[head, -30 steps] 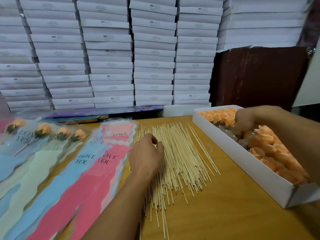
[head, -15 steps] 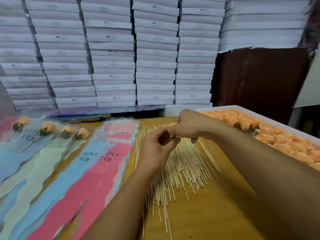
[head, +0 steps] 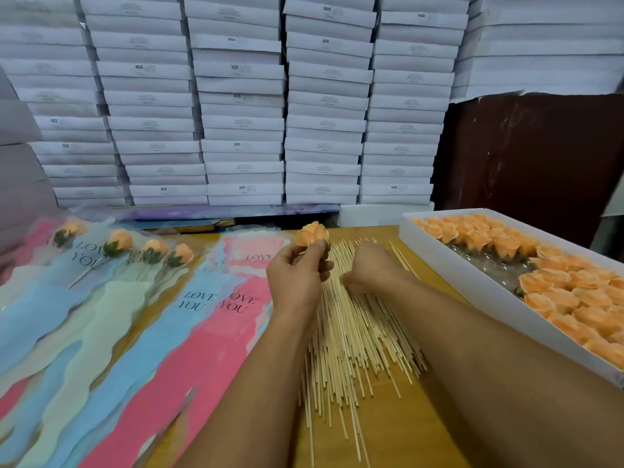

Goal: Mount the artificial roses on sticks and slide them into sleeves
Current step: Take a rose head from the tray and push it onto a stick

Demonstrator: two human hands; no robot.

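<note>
Half a second ago our two hands met over the sticks with the bloom between them; now our left hand [head: 297, 276] has it alone, and our right hand [head: 371, 265] has dropped onto the pile of sticks [head: 354, 332].

Our left grip is closed round the base of one orange rose [head: 311, 234], thumb and fingertips pinching it just under the petals, the bloom raised above the far end of the pile. Our right grip is curled down on the sticks; whether it has one pinched we cannot tell.

Four roses are finished, as far as we can see: they lie in a row of filled sleeves [head: 121, 248] at the far left of the worktop [head: 422, 417]. A fan of empty sleeves [head: 216, 319] in pink, blue and pale green overlaps toward the near left edge. The white box [head: 472, 292] along the right edge is crowded with unmounted blooms, with a gap showing clear plastic beneath. We judge most of the job lies ahead.

The roses look soft and layered, with a dark green calyx. Thin, straight and pale, the sticks look like wood. Glossy, wavy-edged film forms the sleeves, printed LOVE YOU. The worktop is smooth, honey-coloured wood.
</note>
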